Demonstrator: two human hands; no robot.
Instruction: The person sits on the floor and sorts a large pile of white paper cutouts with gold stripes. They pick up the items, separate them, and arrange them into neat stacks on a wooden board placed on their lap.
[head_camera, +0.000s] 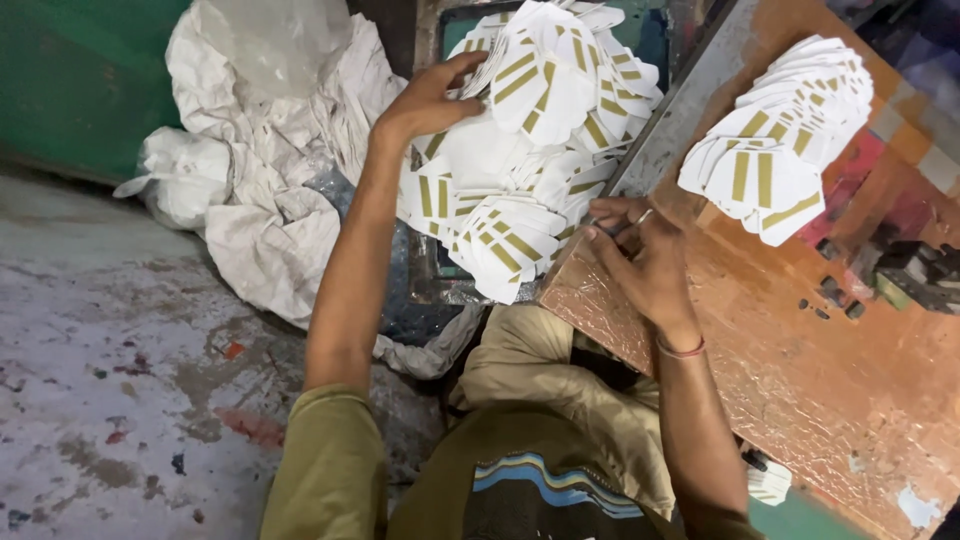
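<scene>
Olive shirt (520, 470) nearest; L hand (432, 98) grips cards (520, 80) (white/gold).

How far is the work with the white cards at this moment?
Done: a fanned stack of cards lies on the copper-coloured board. In hand: the left hand grips cards at the big loose pile; the right hand rests at the board's edge. Left: that large pile.

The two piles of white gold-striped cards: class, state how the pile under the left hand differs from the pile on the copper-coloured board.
The loose heap is larger and jumbled; the fanned stack is smaller and neatly overlapped. The left hand touches the heap; the stack lies untouched, apart from the right hand. Both hold white cards with gold stripes.
</scene>
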